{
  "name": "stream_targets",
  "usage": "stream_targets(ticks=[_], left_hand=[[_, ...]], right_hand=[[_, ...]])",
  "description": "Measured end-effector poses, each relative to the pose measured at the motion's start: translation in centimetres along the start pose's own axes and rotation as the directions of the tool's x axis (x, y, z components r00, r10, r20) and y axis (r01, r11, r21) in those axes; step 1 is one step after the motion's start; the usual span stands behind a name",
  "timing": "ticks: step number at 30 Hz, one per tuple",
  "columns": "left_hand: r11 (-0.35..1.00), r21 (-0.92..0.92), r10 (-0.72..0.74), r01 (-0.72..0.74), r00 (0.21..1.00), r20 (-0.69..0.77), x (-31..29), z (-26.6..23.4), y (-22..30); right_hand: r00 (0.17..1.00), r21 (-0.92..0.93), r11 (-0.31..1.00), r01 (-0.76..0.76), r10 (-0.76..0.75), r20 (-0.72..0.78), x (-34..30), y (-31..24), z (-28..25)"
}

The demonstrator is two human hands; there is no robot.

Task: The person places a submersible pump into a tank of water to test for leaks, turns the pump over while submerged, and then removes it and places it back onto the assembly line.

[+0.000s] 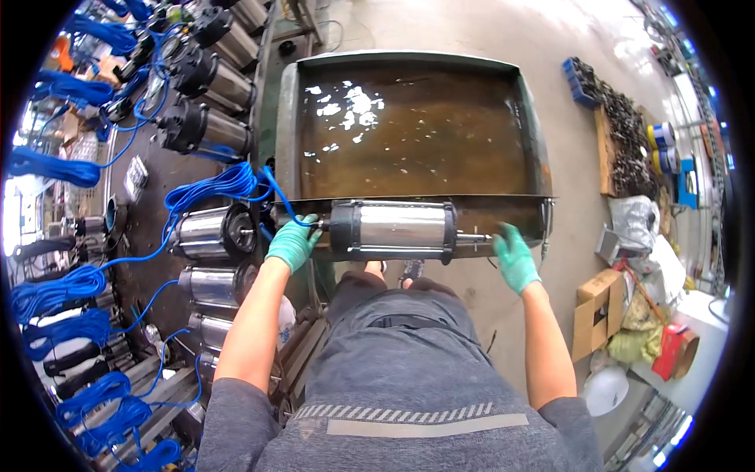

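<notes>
A shiny steel cylindrical motor (403,226) with black end caps lies crosswise on the near ledge of a water tank. Its thin shaft (474,237) points right. My left hand (291,245), in a green glove, is closed at the motor's left end, where a blue cable (281,197) runs into its fingers. The exact grip there is partly hidden. Just beyond the shaft's tip is my right hand (517,259), gloved in green too, with its fingers stretched out and slightly blurred. Nothing shows in it.
Brown water fills the metal tank (538,149) ahead. To the left, a dark bench (141,228) carries several steel motors (208,130) and coiled blue cables (75,175). Cardboard boxes (595,311), a white bag (634,220) and a crate of dark parts (625,141) stand at right.
</notes>
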State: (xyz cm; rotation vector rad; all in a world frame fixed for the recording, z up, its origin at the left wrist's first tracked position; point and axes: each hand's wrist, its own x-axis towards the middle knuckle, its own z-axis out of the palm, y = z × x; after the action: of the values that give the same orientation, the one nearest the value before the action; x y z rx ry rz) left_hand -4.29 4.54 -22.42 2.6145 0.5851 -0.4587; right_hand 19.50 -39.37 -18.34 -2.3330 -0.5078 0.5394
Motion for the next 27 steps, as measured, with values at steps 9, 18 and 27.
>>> stream_targets(ticks=[9, 18, 27], left_hand=[[0.991, -0.125, 0.022, -0.038, 0.991, -0.13, -0.8, 1.0, -0.8], [0.975, -0.19, -0.155, 0.114, 0.963, -0.22, -3.6, 0.9, -0.7], [0.768, -0.61, -0.143, 0.195, 0.981, 0.133, -3.0, 1.2, -3.0]], right_hand=[[0.997, 0.083, 0.994, -0.076, 0.075, 0.025, 4.5, -1.8, 4.5], [0.938, 0.285, 0.898, -0.334, 0.288, 0.194, 7.4, -2.5, 4.9], [0.575, 0.302, 0.506, -0.808, 0.564, 0.593, 6.4, -4.5, 1.6]])
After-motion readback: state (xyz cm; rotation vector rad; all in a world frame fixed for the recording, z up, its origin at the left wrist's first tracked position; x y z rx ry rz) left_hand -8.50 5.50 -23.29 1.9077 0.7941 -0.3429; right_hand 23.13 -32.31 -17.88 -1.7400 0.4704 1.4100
